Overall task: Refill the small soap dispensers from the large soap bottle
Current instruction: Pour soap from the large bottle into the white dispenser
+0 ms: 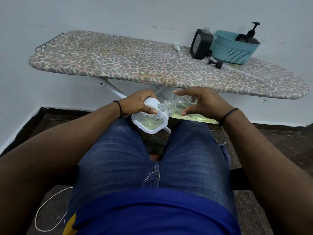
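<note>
L hand (138,106) clamps white dispenser (149,122), R hand (201,103) pinches tilted soap bottle (188,110) at its 3 o'clock; mouths misalign w/ any wobble, soap probably spills onto jeans (128,160).

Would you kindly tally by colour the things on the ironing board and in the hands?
Black: 3, dispenser, pump bottle, loose pump head
Teal: 1, basket
White: 2, loose pump, dispenser held by the left hand
Clear: 1, large soap bottle held by the right hand
Total: 7
</note>
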